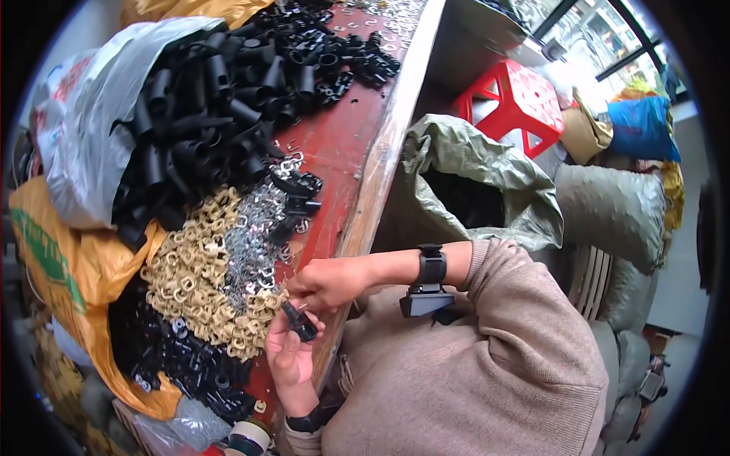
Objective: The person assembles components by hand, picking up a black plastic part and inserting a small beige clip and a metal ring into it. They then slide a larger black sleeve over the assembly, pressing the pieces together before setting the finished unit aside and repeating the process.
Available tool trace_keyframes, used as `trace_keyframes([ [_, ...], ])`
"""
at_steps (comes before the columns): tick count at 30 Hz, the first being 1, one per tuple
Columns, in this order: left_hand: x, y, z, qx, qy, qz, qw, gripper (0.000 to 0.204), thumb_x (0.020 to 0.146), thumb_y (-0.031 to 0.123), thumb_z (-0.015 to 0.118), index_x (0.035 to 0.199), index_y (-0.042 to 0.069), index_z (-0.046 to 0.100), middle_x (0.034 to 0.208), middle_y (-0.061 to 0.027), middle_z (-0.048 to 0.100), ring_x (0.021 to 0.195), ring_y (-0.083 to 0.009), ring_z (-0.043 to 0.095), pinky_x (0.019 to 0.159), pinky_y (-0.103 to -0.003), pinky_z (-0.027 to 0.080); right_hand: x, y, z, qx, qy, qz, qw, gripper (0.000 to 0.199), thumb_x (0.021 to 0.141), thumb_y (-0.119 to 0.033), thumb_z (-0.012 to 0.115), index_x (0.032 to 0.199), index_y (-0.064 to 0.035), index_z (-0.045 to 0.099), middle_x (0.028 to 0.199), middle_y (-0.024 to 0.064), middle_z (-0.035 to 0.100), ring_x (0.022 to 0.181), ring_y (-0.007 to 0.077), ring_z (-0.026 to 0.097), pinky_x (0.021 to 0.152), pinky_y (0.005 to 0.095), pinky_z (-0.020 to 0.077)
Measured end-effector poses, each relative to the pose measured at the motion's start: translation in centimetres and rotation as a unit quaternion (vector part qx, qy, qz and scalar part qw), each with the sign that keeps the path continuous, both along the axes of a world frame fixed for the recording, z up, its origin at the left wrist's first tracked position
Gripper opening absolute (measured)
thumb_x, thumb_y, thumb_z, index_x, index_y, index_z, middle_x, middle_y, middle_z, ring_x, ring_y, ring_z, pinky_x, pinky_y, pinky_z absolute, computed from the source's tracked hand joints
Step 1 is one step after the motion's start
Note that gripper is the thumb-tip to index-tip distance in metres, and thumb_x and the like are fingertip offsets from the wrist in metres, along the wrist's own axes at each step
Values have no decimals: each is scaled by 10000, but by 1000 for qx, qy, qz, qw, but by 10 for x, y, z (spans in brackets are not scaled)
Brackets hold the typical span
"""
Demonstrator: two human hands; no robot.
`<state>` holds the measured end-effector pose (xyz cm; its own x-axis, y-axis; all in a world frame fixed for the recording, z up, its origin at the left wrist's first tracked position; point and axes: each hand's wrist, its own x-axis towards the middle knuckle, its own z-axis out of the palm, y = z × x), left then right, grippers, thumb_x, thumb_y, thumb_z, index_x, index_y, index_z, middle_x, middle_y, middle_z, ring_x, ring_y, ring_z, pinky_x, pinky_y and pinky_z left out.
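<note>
My left hand (287, 357) is closed round a small black plastic fitting (306, 330) with a tubular end, just past the table's wooden edge. Right beside it, my right hand (327, 283) has its fingers curled together close to the fitting's upper end. A thin, light-coloured sliver shows near those fingertips, but what they pinch is too small to make out. Tan plastic pieces (186, 285), square with a hole, lie heaped beyond my hands. Against that heap lies a pile of small silvery metal clips (257, 228).
A white sack (76, 144) spills black plastic tubes (220, 76) over the red table (334, 144). An orange bag (68, 262) holds small black parts (190, 365). Right of the wooden edge (388, 144) stand an open grey-green sack (487, 167), a red stool (517, 99) and several full sacks.
</note>
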<state>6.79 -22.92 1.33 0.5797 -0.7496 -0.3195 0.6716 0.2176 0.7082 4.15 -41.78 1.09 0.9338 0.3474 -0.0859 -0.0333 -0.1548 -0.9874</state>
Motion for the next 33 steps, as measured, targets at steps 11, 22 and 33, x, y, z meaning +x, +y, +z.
trace_keyframes([
  [11, 9, 10, -20, -57, 90, 19, 994, 448, 771, 165, 591, 1113, -32, 380, 951, -132, 478, 831, -224, 508, 710, -288, 475, -85, -110, 0, 251, 164, -107, 948, 162, 839, -139, 501, 850, 12, 559, 738, 37, 575, 646, 71, 538, 589, 207, 458],
  [22, -1, -3, -14, -69, 148, 21, 986, 438, 800, 154, 556, 1130, -49, 352, 987, -141, 435, 857, -234, 468, 747, -277, 460, -138, -358, -68, -625, 124, -388, 666, 636, 691, -347, 593, 1197, -42, 358, 1196, 254, 367, 1107, 406, 367, 912, 409, 331],
  [33, -11, -18, -5, -25, 139, 38, 989, 411, 779, 159, 581, 1078, -48, 389, 917, -146, 461, 818, -247, 501, 692, -277, 480, -180, -112, -137, -202, 23, -488, 849, 278, 753, -128, 500, 984, 27, 483, 1006, 197, 494, 948, 319, 483, 826, 372, 391],
])
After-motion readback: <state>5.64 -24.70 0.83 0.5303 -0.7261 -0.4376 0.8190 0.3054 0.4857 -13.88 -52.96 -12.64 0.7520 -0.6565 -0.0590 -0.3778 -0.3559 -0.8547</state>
